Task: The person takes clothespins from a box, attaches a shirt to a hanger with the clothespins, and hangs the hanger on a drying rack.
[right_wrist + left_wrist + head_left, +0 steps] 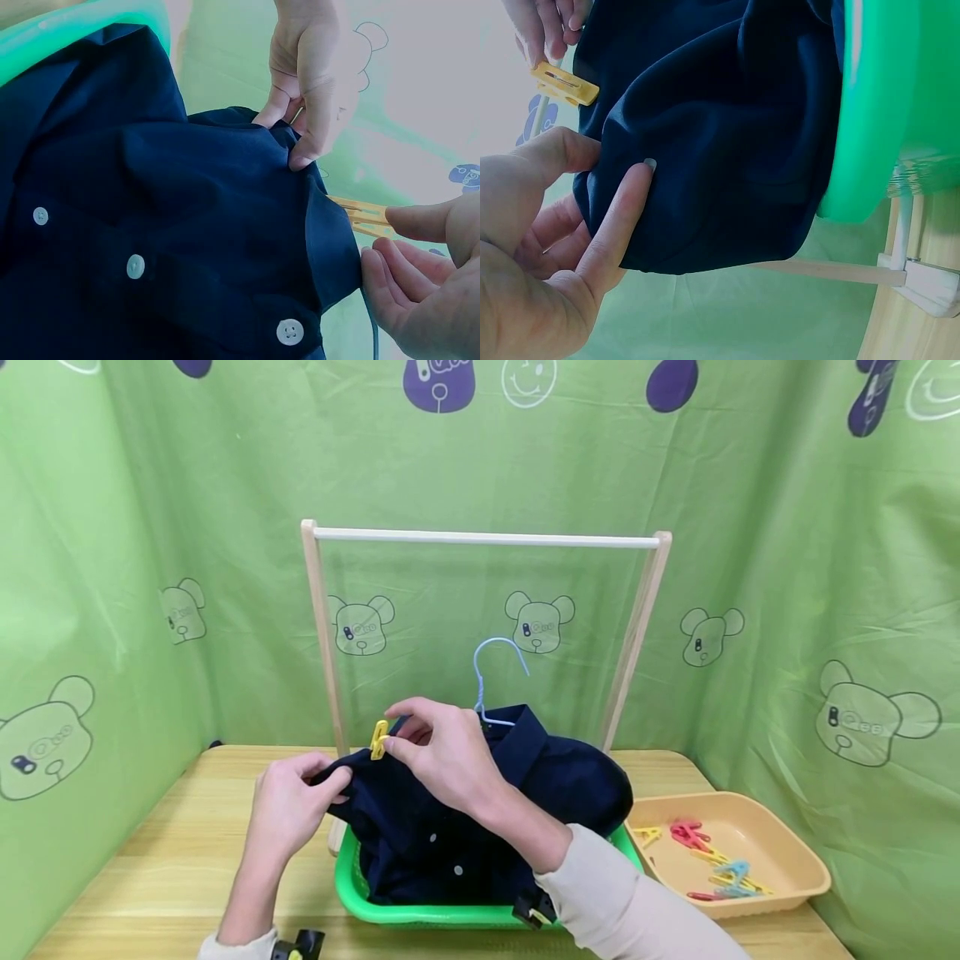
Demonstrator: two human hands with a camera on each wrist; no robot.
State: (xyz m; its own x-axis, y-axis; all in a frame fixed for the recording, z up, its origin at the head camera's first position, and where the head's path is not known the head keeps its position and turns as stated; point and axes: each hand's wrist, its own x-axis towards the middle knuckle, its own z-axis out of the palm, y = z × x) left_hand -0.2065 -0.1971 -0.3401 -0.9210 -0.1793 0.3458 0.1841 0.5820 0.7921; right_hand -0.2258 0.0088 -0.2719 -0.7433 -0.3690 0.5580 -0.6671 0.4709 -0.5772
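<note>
A dark navy button-up shirt (465, 827) is spread over the green basket (420, 914), with white buttons down its front. From its collar rises the hook of a light blue wire hanger (480, 681). My left hand (288, 802) pinches the shirt at its left shoulder area, thumb in front. A yellow clothespin (378, 741) sits at the shirt's upper edge, between my hands. Fingers of my right hand (450, 756) pinch the clothespin's outer end, which also shows in the right wrist view (364, 214). The cloth hides most of the hanger.
Behind the basket stands a wooden rack with a white bar (487, 537). At the right, a peach tray (795, 868) holds several red, yellow and blue clothespins (731, 872). Green printed curtains (862, 610) enclose the wooden table (150, 868).
</note>
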